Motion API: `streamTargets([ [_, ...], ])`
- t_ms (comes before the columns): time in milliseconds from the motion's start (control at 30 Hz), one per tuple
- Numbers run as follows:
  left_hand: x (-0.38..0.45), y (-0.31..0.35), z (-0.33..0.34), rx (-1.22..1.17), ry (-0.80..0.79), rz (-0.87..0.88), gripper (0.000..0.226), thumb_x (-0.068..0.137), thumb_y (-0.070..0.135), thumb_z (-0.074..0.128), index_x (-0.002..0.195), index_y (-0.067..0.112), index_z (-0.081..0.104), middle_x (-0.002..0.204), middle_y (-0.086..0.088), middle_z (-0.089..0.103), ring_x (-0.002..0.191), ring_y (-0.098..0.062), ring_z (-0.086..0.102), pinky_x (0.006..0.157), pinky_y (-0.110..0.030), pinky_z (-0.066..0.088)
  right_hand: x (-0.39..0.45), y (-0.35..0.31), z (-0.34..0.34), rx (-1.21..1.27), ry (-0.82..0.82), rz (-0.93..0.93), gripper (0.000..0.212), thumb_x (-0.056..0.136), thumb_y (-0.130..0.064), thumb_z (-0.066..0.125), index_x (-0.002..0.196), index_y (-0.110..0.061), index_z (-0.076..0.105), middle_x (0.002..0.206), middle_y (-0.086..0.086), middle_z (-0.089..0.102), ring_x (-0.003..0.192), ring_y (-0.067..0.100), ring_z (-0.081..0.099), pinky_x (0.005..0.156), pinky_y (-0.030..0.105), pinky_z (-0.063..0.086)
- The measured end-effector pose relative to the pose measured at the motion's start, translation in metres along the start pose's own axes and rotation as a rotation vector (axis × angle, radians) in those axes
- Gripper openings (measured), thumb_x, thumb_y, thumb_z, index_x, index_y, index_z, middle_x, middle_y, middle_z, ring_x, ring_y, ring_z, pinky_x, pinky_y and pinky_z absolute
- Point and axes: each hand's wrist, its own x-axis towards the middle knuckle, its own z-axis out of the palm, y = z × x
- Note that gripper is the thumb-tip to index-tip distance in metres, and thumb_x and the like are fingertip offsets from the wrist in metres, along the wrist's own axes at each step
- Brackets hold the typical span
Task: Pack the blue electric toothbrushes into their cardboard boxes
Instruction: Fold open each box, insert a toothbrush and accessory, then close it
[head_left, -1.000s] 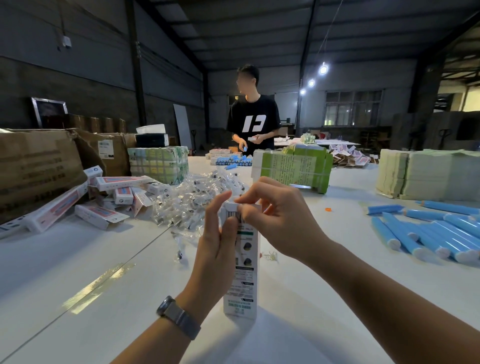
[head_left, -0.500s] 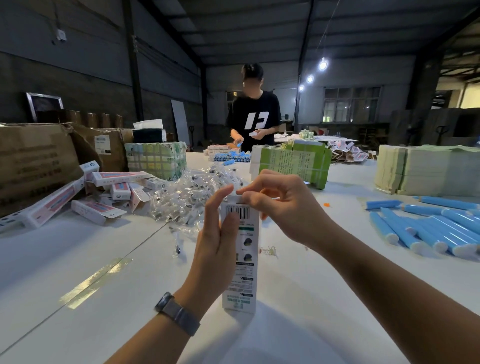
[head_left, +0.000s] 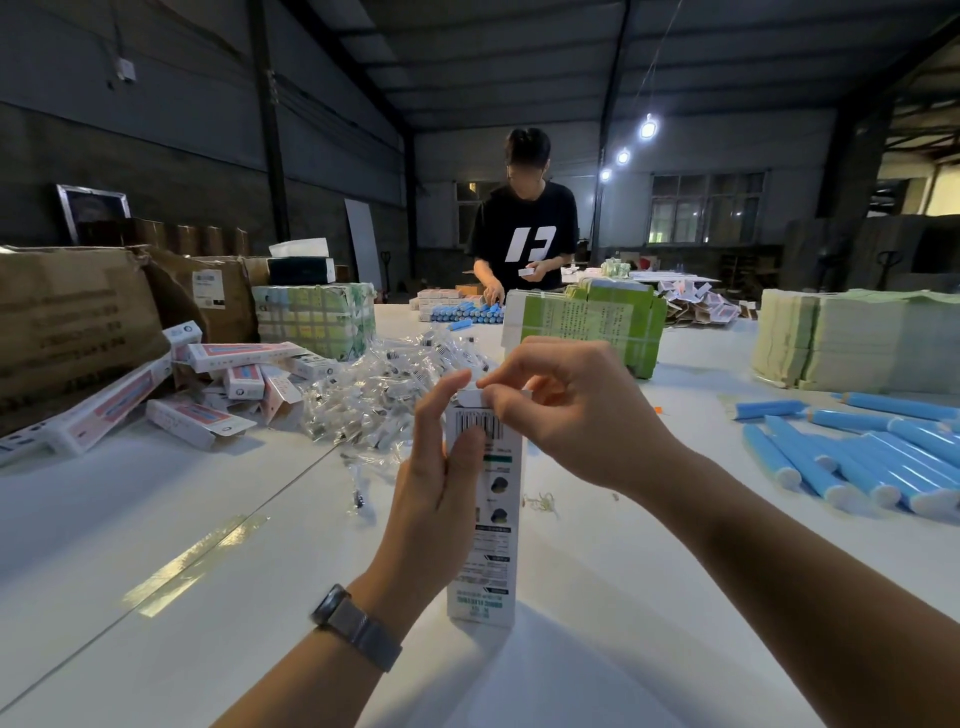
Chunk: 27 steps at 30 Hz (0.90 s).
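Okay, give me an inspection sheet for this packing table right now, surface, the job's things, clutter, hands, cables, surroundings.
Surface: white table, a shiny tape strip stuck on it.
Job's things: white cardboard box stands upright on the table; blue toothbrushes lie loose at right; packed boxes heaped at left.
Clutter: pile of clear plastic packets, green wrapped bundle, stacks of flat sheets.
Hands: left hand grips the box's side; right hand pinches its top flap.
Cables: nothing seen on the table.
Surroundings: brown cartons at left; another person working at the far end; dim warehouse with hanging lamps.
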Motion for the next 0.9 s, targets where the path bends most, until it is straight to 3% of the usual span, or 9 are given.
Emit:
streamTargets([
  [133, 0.000, -0.001, 0.000, 0.029, 0.006, 0.013, 0.036, 0.098, 0.045, 0.036, 0.121, 0.073, 0.031, 0.096, 0.020, 0.065, 0.079, -0.018, 0.070, 0.062, -0.030, 0.060, 0.003, -0.002, -0.004, -0.016, -0.018, 0.005, 0.008, 0.089, -0.021, 0.069, 0.082, -0.025, 0.070, 0.079, -0.007, 0.068, 0.066, 0.017, 0.064, 0.061, 0.041, 0.056],
  [433, -0.001, -0.003, 0.000, 0.055, 0.020, 0.021, 0.031, 0.094, 0.057, 0.036, 0.123, 0.067, 0.034, 0.097, 0.010, 0.067, 0.075, -0.025, 0.070, 0.063, -0.054, 0.057, 0.004, -0.009, -0.007, -0.109, -0.024, -0.058, 0.009, 0.087, -0.020, 0.070, 0.081, -0.015, 0.074, 0.077, -0.006, 0.065, 0.063, 0.015, 0.063, 0.060, 0.042, 0.055],
  [633, -0.002, 0.000, 0.000, 0.086, 0.018, 0.088, 0.041, 0.095, 0.052, 0.035, 0.128, 0.074, 0.023, 0.094, 0.027, 0.066, 0.075, -0.010, 0.069, 0.059, -0.018, 0.054, 0.007, -0.014, -0.013, -0.210, -0.070, -0.071, 0.013, 0.087, -0.027, 0.072, 0.081, -0.015, 0.074, 0.074, -0.010, 0.065, 0.065, 0.012, 0.064, 0.065, 0.040, 0.056],
  [700, -0.001, 0.001, 0.001, 0.118, 0.000, 0.086, 0.048, 0.095, 0.049, 0.041, 0.128, 0.074, 0.017, 0.095, 0.034, 0.064, 0.076, -0.005, 0.069, 0.059, -0.013, 0.053, 0.007, -0.015, -0.015, -0.200, -0.082, -0.047, 0.014, 0.086, -0.030, 0.073, 0.080, -0.017, 0.074, 0.074, -0.012, 0.064, 0.067, 0.010, 0.064, 0.066, 0.040, 0.056],
  [833, -0.002, 0.001, 0.001, 0.203, -0.030, 0.075, 0.095, 0.077, 0.036, 0.079, 0.129, 0.074, 0.009, 0.106, 0.046, 0.056, 0.087, 0.009, 0.066, 0.061, -0.001, 0.046, 0.007, -0.017, -0.015, -0.208, -0.085, -0.019, 0.018, 0.086, -0.031, 0.072, 0.075, -0.018, 0.069, 0.075, -0.009, 0.067, 0.070, 0.008, 0.064, 0.063, 0.039, 0.056],
  [900, -0.003, 0.000, 0.001, 0.202, -0.045, 0.073, 0.096, 0.070, 0.043, 0.077, 0.131, 0.073, 0.009, 0.109, 0.044, 0.054, 0.089, 0.007, 0.066, 0.062, -0.003, 0.048, 0.007, -0.020, -0.014, -0.215, -0.079, -0.025, 0.019, 0.086, -0.030, 0.071, 0.071, -0.023, 0.062, 0.074, -0.007, 0.067, 0.069, 0.009, 0.064, 0.061, 0.037, 0.056],
])
